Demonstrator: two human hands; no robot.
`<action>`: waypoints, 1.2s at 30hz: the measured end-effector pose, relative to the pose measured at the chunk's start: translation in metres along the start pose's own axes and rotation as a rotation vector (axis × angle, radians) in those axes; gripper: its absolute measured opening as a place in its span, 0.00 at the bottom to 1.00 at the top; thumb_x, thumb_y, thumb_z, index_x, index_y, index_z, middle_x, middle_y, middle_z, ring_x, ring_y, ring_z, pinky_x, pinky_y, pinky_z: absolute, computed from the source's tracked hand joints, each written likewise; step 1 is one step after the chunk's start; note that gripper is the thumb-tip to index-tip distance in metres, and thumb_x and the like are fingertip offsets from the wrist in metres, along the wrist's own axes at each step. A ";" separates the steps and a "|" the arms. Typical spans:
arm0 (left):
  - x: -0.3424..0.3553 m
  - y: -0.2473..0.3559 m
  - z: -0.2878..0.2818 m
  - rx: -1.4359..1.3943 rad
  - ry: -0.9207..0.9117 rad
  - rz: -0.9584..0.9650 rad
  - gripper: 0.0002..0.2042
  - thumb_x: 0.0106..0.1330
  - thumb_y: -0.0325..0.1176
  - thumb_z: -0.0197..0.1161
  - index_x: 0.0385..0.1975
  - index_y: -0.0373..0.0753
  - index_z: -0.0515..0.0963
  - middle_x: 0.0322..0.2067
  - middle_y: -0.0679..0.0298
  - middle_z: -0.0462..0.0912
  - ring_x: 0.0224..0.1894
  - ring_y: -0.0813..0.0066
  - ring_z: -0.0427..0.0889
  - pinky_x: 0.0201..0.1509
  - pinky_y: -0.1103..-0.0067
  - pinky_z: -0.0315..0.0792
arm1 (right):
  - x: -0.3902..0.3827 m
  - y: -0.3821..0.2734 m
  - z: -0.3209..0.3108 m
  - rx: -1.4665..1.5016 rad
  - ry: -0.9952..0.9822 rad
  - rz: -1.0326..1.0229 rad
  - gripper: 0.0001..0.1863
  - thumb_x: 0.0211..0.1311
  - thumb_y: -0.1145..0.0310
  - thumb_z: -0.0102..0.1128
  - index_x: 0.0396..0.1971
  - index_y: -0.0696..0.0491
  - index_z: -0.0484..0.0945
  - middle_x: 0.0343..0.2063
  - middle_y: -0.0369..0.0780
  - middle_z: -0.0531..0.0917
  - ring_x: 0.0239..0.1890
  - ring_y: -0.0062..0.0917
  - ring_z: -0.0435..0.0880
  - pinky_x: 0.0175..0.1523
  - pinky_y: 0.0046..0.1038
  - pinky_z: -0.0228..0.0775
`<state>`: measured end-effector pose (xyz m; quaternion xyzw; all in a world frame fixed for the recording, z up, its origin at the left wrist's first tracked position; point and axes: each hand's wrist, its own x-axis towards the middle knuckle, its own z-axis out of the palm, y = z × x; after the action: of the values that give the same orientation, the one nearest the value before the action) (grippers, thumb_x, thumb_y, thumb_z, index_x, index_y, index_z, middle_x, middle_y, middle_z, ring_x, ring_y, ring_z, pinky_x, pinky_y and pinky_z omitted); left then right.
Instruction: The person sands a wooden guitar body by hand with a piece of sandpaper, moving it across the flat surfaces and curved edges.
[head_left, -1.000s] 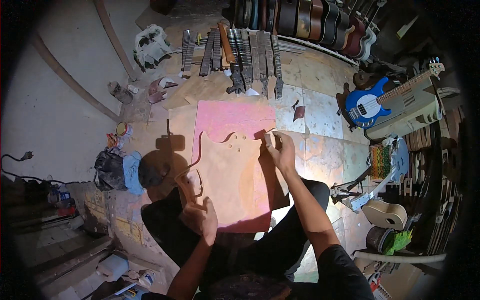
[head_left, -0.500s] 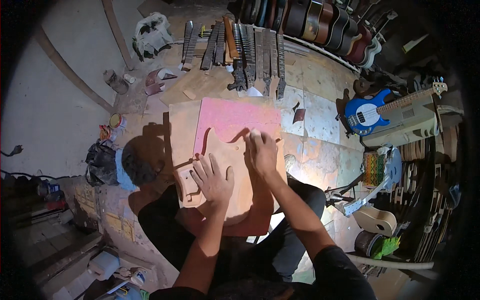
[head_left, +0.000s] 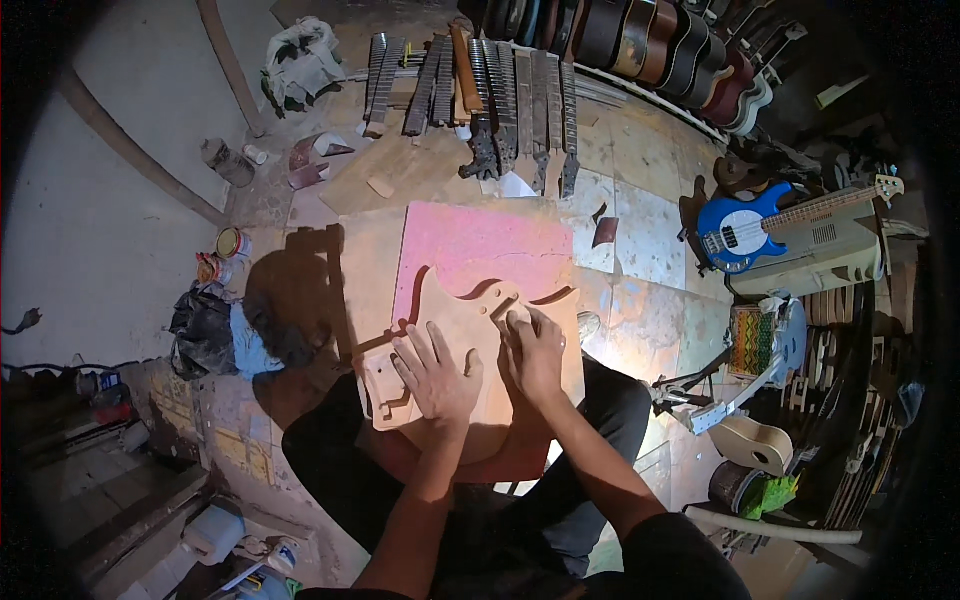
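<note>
A bare, pale wooden electric guitar body (head_left: 452, 308) with cut-out cavities lies flat across a board over my lap. My left hand (head_left: 445, 388) rests on it with fingers spread, beside the routed cavity at its left end. My right hand (head_left: 537, 360) is closed, with the fingertips pressed down at the slot-like pocket near the far right side of the body. Whatever those fingers may hold is hidden beneath them. Under the body's far edge shows a pink sheet (head_left: 490, 238) on the light board (head_left: 372, 240).
Several fretted guitar necks (head_left: 430, 95) lie in a row on the floor ahead. A blue bass guitar (head_left: 740, 228) leans at the right, above an unfinished guitar body (head_left: 752, 443). Finished guitars (head_left: 655, 45) stand at the back. A black bag (head_left: 200, 330) sits at the left.
My right hand has drawn back toward me from the body's far edge, uncovering the pocket there. My left hand stays spread on the wood. The whole view has shifted slightly.
</note>
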<state>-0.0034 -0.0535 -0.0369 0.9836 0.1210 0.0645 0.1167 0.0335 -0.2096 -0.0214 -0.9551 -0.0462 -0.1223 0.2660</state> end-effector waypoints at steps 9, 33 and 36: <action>-0.001 -0.002 0.000 0.003 -0.021 0.003 0.44 0.64 0.56 0.66 0.77 0.37 0.64 0.78 0.39 0.58 0.80 0.29 0.53 0.79 0.42 0.53 | 0.000 -0.003 0.005 0.009 0.035 0.042 0.17 0.68 0.66 0.68 0.55 0.50 0.82 0.54 0.55 0.83 0.54 0.54 0.80 0.57 0.53 0.71; -0.006 -0.003 0.003 -0.036 -0.007 0.020 0.37 0.72 0.50 0.61 0.77 0.38 0.65 0.79 0.41 0.58 0.80 0.31 0.53 0.81 0.44 0.52 | 0.034 -0.016 0.009 0.024 0.044 -0.030 0.14 0.65 0.69 0.65 0.50 0.50 0.84 0.57 0.54 0.80 0.56 0.52 0.79 0.56 0.53 0.72; -0.005 -0.008 0.001 -0.062 0.002 0.032 0.35 0.72 0.49 0.61 0.77 0.39 0.66 0.78 0.43 0.60 0.80 0.34 0.55 0.81 0.45 0.52 | 0.042 -0.018 0.008 0.008 -0.058 0.066 0.19 0.61 0.67 0.67 0.53 0.48 0.82 0.59 0.54 0.78 0.57 0.53 0.77 0.58 0.55 0.70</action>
<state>-0.0102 -0.0477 -0.0407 0.9813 0.1035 0.0711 0.1457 0.0729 -0.1896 -0.0082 -0.9582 -0.0231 -0.0854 0.2720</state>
